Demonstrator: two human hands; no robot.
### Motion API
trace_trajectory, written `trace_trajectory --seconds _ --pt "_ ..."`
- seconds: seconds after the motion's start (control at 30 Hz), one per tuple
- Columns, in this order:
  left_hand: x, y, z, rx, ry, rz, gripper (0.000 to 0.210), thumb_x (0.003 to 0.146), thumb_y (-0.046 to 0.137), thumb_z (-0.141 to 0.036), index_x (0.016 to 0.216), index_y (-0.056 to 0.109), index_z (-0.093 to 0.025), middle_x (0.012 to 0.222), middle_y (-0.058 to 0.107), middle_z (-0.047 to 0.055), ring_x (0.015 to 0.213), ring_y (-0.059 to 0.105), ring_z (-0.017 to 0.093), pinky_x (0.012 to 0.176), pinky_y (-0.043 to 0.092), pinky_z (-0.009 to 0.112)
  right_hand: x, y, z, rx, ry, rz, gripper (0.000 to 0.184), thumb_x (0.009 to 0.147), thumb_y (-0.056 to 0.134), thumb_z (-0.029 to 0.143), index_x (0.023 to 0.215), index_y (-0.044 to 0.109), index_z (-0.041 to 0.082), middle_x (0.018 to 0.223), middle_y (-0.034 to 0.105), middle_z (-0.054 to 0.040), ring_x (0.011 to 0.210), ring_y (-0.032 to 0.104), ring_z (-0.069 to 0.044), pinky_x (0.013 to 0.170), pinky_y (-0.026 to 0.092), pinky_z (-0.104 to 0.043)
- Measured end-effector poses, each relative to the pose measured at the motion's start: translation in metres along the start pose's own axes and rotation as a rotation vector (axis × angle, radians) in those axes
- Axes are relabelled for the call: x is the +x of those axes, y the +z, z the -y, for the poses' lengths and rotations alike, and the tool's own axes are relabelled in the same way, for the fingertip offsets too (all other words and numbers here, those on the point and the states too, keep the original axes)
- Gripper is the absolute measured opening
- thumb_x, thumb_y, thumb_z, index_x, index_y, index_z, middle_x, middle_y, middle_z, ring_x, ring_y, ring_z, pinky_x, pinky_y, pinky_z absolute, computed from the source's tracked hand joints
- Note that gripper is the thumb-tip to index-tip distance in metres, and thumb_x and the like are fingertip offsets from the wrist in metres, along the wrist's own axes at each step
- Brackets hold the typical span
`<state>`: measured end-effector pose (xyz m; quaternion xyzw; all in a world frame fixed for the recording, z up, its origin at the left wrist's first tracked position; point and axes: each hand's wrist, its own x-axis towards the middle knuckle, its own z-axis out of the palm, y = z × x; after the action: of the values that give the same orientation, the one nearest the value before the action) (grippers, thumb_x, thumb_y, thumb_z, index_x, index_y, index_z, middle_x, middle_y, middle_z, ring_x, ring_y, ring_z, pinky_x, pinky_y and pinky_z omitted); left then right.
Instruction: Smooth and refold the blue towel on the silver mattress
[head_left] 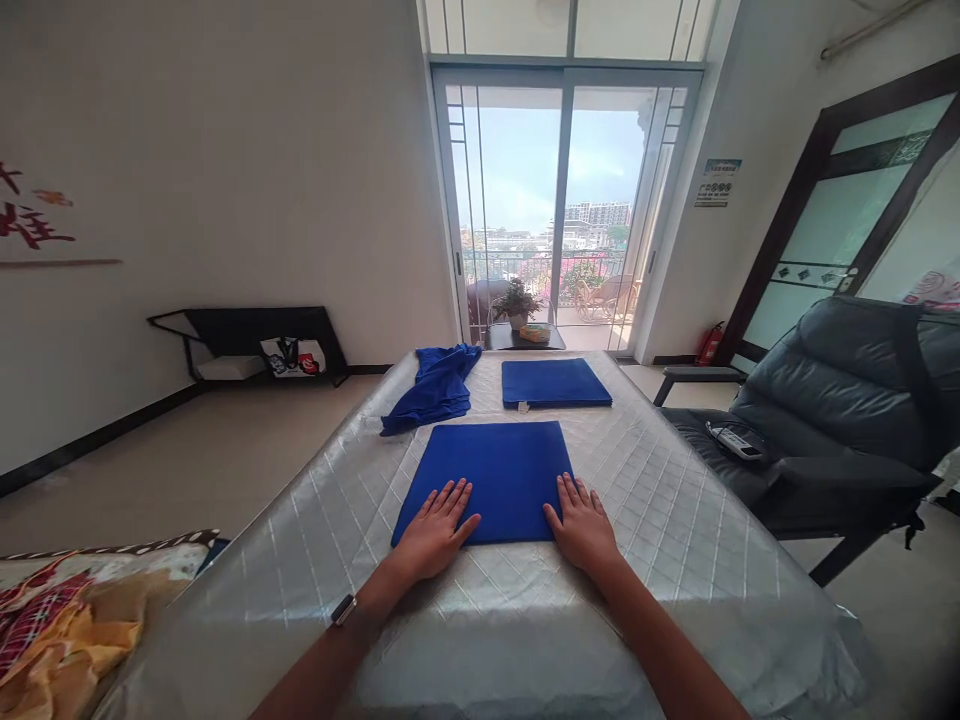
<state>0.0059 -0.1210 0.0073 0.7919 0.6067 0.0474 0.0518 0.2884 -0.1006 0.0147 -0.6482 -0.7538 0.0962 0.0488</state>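
Note:
A flat, folded blue cloth (pixel 495 470) lies in front of me on a table with a quilted silvery cover (pixel 645 500). My left hand (pixel 436 530) rests flat on its near left corner, fingers stretched out. On the near right edge lies my right hand (pixel 583 522), also flat with the fingers slightly apart. Farther back sits a second folded blue cloth (pixel 556 382) with a small white tag at its front edge. To the left of that, a crumpled blue cloth (pixel 435 385) hangs near the table's left edge.
A dark padded armchair (pixel 825 400) with a remote-like device (pixel 735 441) stands at the right. Behind the table, a small stand holds a potted plant (pixel 517 302) and a tissue box (pixel 535 332). Patterned fabrics (pixel 67 630) lie at the lower left.

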Motion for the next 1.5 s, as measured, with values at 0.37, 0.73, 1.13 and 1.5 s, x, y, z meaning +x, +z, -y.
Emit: trace_trajectory --seconds 0.37,0.73,1.13,1.5 --pt "-0.026 0.004 0.019 0.045 -0.095 -0.061 0.077 0.098 0.018 -0.068 0.159 0.021 -0.021 0.165 0.017 0.002 0.153 0.015 0.024 0.124 0.011 0.045 0.000 0.003 -0.001 -0.034 0.011 -0.007 0.071 0.102 0.018 0.055 0.160 0.013 0.015 0.166 0.009 -0.0003 0.154 0.006 -0.021 0.124 0.004 -0.042" --pt "-0.030 -0.008 0.011 -0.002 -0.095 -0.047 0.078 0.099 0.018 -0.067 0.158 0.021 -0.017 0.165 0.018 0.005 0.153 0.015 0.026 0.125 0.013 0.048 -0.003 -0.014 0.003 -0.094 0.019 0.094 0.072 0.102 0.014 0.056 0.160 0.008 0.014 0.167 0.006 -0.0024 0.154 0.006 -0.022 0.124 0.005 -0.044" --pt "-0.028 0.003 0.015 0.038 -0.081 -0.118 0.074 0.100 0.021 -0.065 0.157 0.025 -0.020 0.164 0.024 0.006 0.152 0.020 0.027 0.124 0.015 0.049 0.046 -0.025 0.005 -0.063 0.058 0.052 0.073 0.102 0.014 0.056 0.160 0.013 0.013 0.167 0.012 -0.0031 0.153 0.010 -0.020 0.123 0.009 -0.042" --pt "-0.025 -0.014 0.011 0.054 -0.129 0.009 0.081 0.097 0.017 -0.070 0.157 0.023 -0.017 0.164 0.019 0.008 0.152 0.018 0.026 0.124 0.017 0.048 0.051 -0.006 -0.001 -0.045 0.046 -0.024 0.071 0.102 0.016 0.052 0.160 0.014 0.011 0.166 0.013 -0.0048 0.153 0.012 -0.020 0.123 0.004 -0.041"
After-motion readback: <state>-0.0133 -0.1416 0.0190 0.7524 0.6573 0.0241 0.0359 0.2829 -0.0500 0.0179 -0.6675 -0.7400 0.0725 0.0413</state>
